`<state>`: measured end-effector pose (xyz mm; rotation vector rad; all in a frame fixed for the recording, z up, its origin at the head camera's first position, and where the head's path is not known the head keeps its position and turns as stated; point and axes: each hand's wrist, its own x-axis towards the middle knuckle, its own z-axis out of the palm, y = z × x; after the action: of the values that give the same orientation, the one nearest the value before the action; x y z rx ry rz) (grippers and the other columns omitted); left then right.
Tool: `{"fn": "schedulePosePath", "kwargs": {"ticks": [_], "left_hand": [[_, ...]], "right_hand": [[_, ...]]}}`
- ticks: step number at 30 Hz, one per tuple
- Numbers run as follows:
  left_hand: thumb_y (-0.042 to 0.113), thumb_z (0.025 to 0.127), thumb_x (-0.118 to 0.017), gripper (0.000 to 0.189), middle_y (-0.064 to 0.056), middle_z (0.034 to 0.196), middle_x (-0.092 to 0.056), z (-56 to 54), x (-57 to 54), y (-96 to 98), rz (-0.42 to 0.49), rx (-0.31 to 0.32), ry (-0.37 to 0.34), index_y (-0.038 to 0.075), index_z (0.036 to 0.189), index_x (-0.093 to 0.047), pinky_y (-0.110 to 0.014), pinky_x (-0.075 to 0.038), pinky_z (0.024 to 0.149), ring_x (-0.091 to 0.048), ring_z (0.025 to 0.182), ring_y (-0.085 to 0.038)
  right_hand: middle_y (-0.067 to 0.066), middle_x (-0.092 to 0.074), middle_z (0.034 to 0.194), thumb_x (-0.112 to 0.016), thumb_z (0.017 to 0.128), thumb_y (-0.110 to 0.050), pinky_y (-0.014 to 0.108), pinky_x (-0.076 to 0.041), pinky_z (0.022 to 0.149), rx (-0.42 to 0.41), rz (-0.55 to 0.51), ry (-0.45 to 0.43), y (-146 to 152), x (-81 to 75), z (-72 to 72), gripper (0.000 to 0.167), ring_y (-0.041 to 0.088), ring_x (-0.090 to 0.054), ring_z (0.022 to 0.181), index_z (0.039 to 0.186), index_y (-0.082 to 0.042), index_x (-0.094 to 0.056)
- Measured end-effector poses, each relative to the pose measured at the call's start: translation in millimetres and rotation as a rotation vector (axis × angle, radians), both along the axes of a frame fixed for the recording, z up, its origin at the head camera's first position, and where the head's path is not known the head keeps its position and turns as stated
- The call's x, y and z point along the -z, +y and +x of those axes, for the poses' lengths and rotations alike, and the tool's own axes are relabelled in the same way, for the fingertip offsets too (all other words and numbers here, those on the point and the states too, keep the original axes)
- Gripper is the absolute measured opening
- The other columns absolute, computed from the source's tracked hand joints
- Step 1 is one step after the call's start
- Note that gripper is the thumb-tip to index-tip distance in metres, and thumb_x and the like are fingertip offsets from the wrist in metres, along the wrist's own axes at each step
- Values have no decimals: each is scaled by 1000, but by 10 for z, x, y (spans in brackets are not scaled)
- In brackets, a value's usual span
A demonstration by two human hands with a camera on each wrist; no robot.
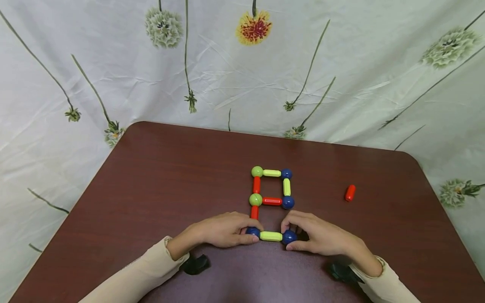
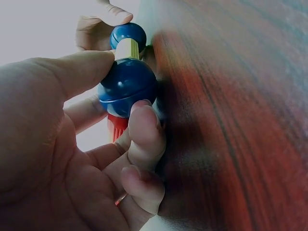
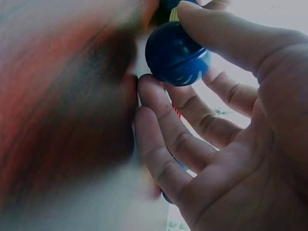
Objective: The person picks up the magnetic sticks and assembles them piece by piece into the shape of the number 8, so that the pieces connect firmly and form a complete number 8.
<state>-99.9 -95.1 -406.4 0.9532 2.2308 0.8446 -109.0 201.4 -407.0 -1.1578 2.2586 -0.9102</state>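
My left hand (image 1: 229,229) grips a blue ball (image 2: 129,86) between thumb and fingers. With thumb and fingers my right hand (image 1: 322,235) holds another blue ball (image 1: 289,237). A yellow-green rod (image 1: 271,236) joins the two balls. From the left ball a red rod (image 1: 254,212) runs up to a green ball (image 1: 255,199). Above it stands a square of rods and balls: a red rod (image 1: 272,201) along its bottom, a blue ball (image 1: 288,202) at its lower right, a yellow-green rod (image 1: 271,173) on top.
A loose red rod (image 1: 350,192) lies on the brown table (image 1: 182,168), right of the joined pieces. Behind the table hangs a white flowered cloth (image 1: 219,63). Dark straps or devices (image 1: 195,264) sit beneath the wrists.
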Motion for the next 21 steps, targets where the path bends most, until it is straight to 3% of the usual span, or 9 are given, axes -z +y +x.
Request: {"fn": "schedulePosePath", "kwargs": {"ticks": [13,17,21], "left_hand": [[35,100,-62,28,12,81,-54,1,-22,-1,1,1,6,22,125,-66,-19,-42,62,-50,68,0],[35,99,-63,28,13,80,-54,5,-18,-2,-3,-2,11,23,124,-67,-19,-42,62,-50,68,0],[35,99,-63,27,13,80,-54,5,-14,-1,-3,-4,3,24,124,-67,-19,-41,63,-49,69,0]], "right_hand": [[-15,-58,103,-78,89,-34,24,-52,79,6,40,6,19,-37,-16,30,6,-57,89,113,-27,-60],[-11,-61,104,-76,90,-34,26,-53,81,34,36,1,91,-94,-62,32,7,-59,90,116,-22,-62],[-5,-65,106,-77,90,-30,28,-54,80,86,-7,64,218,-158,-123,33,8,-62,90,116,-15,-64]]}}
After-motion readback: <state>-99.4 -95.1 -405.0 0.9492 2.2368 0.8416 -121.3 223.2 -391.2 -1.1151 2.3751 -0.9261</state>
